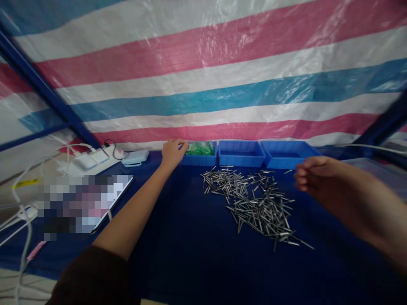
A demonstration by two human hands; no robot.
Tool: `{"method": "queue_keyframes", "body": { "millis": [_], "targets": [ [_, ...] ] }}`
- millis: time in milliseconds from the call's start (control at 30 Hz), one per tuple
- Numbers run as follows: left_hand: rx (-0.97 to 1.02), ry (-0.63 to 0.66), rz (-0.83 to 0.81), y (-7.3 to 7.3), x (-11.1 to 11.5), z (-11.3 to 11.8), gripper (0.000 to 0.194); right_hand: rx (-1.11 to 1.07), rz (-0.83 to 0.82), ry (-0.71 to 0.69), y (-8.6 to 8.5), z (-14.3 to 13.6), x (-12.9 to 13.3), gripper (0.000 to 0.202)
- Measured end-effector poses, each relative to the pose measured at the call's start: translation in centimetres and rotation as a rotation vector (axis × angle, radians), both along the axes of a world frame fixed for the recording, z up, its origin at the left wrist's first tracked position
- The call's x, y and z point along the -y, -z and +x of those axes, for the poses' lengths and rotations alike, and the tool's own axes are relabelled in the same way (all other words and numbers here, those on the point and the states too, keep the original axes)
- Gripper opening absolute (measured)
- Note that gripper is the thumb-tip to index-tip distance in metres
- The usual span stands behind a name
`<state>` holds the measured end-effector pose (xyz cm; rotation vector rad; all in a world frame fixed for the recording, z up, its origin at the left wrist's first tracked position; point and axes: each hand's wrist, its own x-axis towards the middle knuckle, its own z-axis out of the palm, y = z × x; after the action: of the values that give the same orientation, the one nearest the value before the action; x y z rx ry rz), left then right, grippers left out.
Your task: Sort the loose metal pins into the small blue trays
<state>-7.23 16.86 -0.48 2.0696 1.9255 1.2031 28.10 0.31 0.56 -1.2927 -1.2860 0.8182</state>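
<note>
My left hand rests at the left end of a blue bin holding green and clear pieces, its fingers bent over the rim; what they hold, if anything, is hidden. On the right, my right hand hangs over the table, slightly blurred, with its fingers curled together; nothing can be made out in them. Between my hands, a loose pile of thin metal rods lies on the dark blue table.
Two more blue bins stand in the row at the back. At the left are a tablet, a light blue device, a power strip and white cables. A clear container sits at the right, and striped sheeting hangs behind.
</note>
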Motion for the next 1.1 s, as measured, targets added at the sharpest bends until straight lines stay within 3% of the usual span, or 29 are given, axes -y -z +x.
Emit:
{"method": "queue_keyframes", "body": {
  "millis": [33, 100, 167, 333, 400, 533, 700, 867, 967, 1100],
  "targets": [
    [-0.034, 0.011, 0.018, -0.1, 0.0, 0.2, 0.018, 0.083, -0.016, 0.016, -0.6, -0.3, -0.5, 0.017],
    [-0.087, 0.044, 0.032, -0.2, 0.1, 0.4, 0.019, 0.483, -0.002, 0.09, -0.5, -0.4, -2.0, 0.022],
    [-0.124, 0.06, 0.045, -0.2, 0.5, 0.6, 0.017, 0.608, -0.016, 0.079, 0.9, 0.1, -3.4, 0.023],
    [-0.161, 0.059, 0.198, -1.0, 3.3, 2.4, 0.027, 0.916, 0.158, 0.033, 3.7, 0.9, -4.4, 0.027],
    [-0.221, 0.287, 0.273, -1.3, 5.2, 3.9, 0.023, 0.926, 0.14, 0.012, 3.7, 0.6, -4.1, 0.028],
    [-0.364, 0.657, 0.08, -1.1, 8.6, 6.5, 0.023, 0.925, 0.125, -0.032, 3.5, -0.2, -3.0, 0.03],
    [-0.471, 0.597, 0.048, 0.8, 10.9, 7.4, 0.042, 0.812, 0.15, 0.003, 3.7, -1.0, -2.0, 0.026],
    [-0.493, 0.474, -0.048, 2.0, 11.9, 7.6, 0.053, 0.916, 0.268, -0.007, 4.4, -1.5, -2.3, 0.038],
    [-0.468, 0.448, -0.09, 2.4, 12.0, 7.7, 0.058, 0.915, 0.215, -0.091, 4.6, -2.0, -2.5, 0.046],
    [-0.437, 0.487, -0.115, 2.9, 11.7, 7.6, 0.063, 0.829, 0.106, -0.164, 3.9, -2.4, -1.8, 0.043]
  ]
}}
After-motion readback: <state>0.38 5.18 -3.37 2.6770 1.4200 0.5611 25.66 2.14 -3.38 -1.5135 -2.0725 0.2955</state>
